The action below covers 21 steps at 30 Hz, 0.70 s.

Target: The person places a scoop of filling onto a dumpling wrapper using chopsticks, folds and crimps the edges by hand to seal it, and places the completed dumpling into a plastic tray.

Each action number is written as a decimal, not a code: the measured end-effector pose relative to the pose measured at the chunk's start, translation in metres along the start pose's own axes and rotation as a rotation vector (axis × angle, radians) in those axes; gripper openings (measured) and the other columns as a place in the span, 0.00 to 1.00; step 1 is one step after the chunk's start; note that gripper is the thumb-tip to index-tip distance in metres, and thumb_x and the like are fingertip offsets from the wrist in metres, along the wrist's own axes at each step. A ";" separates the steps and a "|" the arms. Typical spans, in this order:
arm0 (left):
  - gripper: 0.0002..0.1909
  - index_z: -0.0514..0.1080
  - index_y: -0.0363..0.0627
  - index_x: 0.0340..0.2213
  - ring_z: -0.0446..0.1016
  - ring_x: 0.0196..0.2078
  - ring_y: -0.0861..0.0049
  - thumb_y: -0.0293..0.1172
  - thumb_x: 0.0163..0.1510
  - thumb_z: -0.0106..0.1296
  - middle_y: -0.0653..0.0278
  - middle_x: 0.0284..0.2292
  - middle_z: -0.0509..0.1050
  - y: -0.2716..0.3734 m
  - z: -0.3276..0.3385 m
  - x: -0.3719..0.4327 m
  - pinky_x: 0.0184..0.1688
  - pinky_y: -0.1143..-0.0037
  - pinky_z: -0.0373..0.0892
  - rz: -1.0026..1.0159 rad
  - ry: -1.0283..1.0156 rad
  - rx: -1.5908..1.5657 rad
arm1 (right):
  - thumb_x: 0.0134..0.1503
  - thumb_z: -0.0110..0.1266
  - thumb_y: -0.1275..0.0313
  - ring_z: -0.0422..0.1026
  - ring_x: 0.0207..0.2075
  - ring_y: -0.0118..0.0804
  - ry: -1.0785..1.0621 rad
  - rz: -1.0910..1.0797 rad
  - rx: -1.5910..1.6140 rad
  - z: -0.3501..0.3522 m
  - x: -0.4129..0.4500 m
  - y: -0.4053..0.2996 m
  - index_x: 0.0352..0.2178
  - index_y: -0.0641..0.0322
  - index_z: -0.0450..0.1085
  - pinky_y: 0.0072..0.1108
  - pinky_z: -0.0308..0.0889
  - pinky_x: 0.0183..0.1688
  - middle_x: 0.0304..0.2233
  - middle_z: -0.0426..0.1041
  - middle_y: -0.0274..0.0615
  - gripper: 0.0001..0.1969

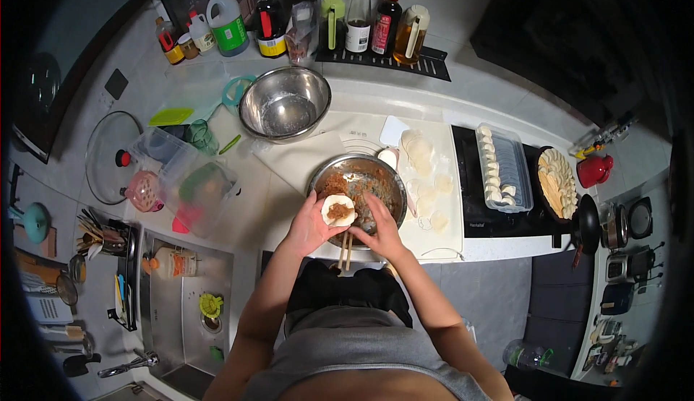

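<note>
Cradled on the fingers of my left hand [307, 227] is a round dough wrapper [327, 218] with a lump of brown minced filling [340, 211] in its middle. My right hand [384, 232] is just right of it, thumb and fingers apart; I cannot tell whether its thumb tip touches the wrapper's edge. Both hands are over a steel mixing bowl [402, 184], which has more filling [335, 184] along its far left side. A pair of chopsticks [345, 252] sticks out over the bowl's near rim. To the right, flat dough wrappers [418, 154] lie on a floured mat [452, 184].
A large steel bowl [284, 105] stands behind on the left. Dumplings fill part of a plastic tray [512, 157] on the black cooktop [469, 195], beside a round pan of dumplings [561, 176]. Bottles [358, 16] line the back wall. The sink [173, 303] is at left.
</note>
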<state>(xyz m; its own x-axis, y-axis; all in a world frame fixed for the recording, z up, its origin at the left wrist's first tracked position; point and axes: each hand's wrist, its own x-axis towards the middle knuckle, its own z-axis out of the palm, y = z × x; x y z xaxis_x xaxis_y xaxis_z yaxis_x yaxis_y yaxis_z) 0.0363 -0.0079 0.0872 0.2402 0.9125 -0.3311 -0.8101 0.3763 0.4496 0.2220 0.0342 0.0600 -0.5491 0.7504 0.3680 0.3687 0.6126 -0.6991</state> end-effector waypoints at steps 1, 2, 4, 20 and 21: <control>0.31 0.53 0.35 0.48 0.58 0.50 0.61 0.52 0.54 0.25 0.53 0.47 0.59 -0.001 0.000 -0.001 0.53 0.62 0.51 -0.032 -0.028 0.041 | 0.38 0.59 0.65 0.53 0.52 0.52 -0.028 -0.030 0.012 -0.007 0.005 -0.011 0.50 0.67 0.50 0.31 0.51 0.52 0.50 0.54 0.52 0.38; 0.30 0.55 0.35 0.47 0.60 0.49 0.65 0.52 0.54 0.25 0.54 0.47 0.60 -0.003 0.002 -0.002 0.52 0.66 0.54 -0.046 -0.034 0.048 | 0.38 0.60 0.65 0.54 0.51 0.51 -0.039 -0.058 -0.029 -0.008 0.007 -0.013 0.50 0.67 0.50 0.31 0.51 0.52 0.50 0.54 0.52 0.39; 0.30 0.55 0.35 0.46 0.60 0.49 0.67 0.51 0.55 0.25 0.55 0.46 0.61 -0.011 -0.001 0.000 0.52 0.67 0.54 -0.058 -0.046 0.103 | 0.37 0.60 0.65 0.54 0.51 0.51 -0.042 -0.080 -0.077 -0.012 0.010 -0.012 0.50 0.67 0.49 0.32 0.51 0.52 0.49 0.55 0.52 0.40; 0.30 0.57 0.38 0.45 0.63 0.45 0.75 0.53 0.54 0.25 0.60 0.42 0.64 -0.023 0.002 -0.001 0.48 0.71 0.58 -0.165 -0.088 0.233 | 0.33 0.60 0.73 0.63 0.37 0.40 -0.118 -0.116 0.196 -0.021 0.007 -0.010 0.31 0.61 0.68 0.26 0.58 0.41 0.34 0.65 0.39 0.18; 0.30 0.57 0.37 0.45 0.63 0.45 0.75 0.53 0.54 0.25 0.60 0.41 0.64 -0.023 0.003 -0.001 0.48 0.71 0.58 -0.164 -0.114 0.243 | 0.33 0.60 0.74 0.64 0.35 0.39 -0.117 -0.120 0.189 -0.022 0.007 -0.011 0.31 0.60 0.69 0.25 0.58 0.39 0.32 0.66 0.38 0.18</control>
<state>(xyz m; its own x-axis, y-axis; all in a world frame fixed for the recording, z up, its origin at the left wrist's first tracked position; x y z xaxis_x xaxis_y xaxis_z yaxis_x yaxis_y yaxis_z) 0.0560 -0.0167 0.0794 0.4270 0.8432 -0.3267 -0.6075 0.5351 0.5871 0.2300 0.0382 0.0839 -0.6677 0.6345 0.3892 0.1553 0.6301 -0.7608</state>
